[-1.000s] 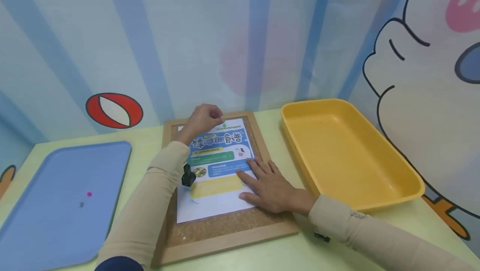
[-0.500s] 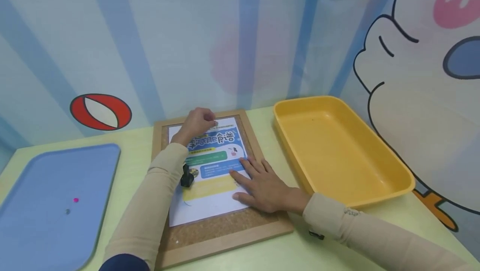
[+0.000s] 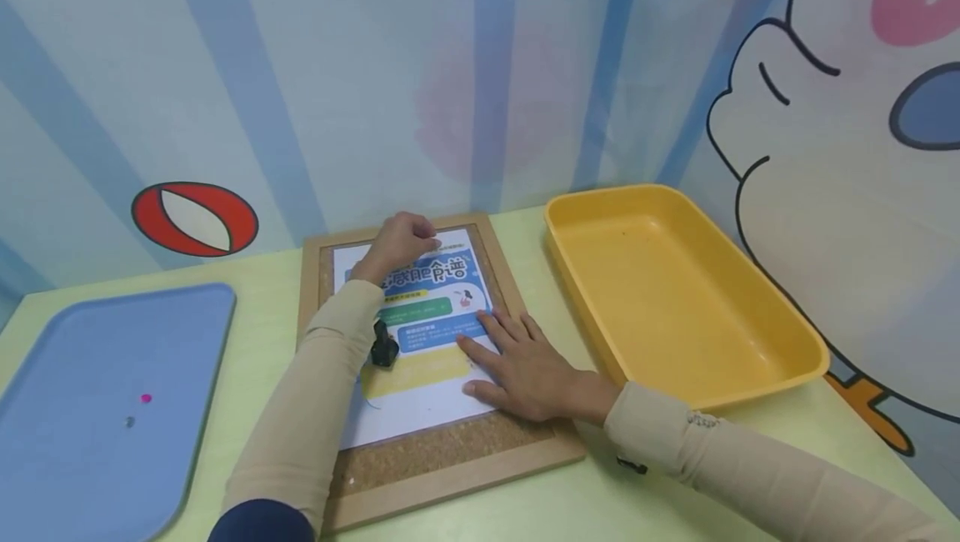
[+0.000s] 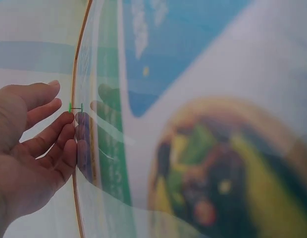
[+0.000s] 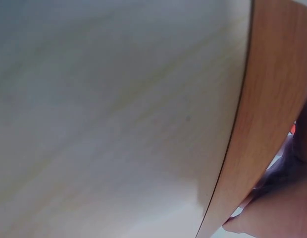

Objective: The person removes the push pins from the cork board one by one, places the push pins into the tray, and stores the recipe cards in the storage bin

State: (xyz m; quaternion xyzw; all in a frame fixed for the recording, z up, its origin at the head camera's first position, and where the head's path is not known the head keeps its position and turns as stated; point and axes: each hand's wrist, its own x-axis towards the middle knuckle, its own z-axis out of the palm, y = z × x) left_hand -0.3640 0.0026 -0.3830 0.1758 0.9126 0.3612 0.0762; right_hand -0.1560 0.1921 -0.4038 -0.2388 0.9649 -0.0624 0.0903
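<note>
On the bench (image 3: 517, 513), a printed sheet (image 3: 431, 340) lies over a framed corkboard (image 3: 427, 452) under the spread right hand (image 3: 525, 375). The left hand (image 3: 399, 246), loosely curled, pinches nothing visible; beside its fingertips, a green pin (image 4: 70, 107) seems set. Pink (image 3: 146, 398) and grey pins (image 3: 129, 422) probably remain.

On a table (image 3: 528, 258) before a wall (image 3: 375, 67), a tray (image 3: 127, 333) holding two objects (image 3: 146, 398) lies lower left, a board (image 3: 420, 454) bearing a paper sheet (image 3: 420, 371) lower centre, a basin (image 3: 675, 300) at right.
</note>
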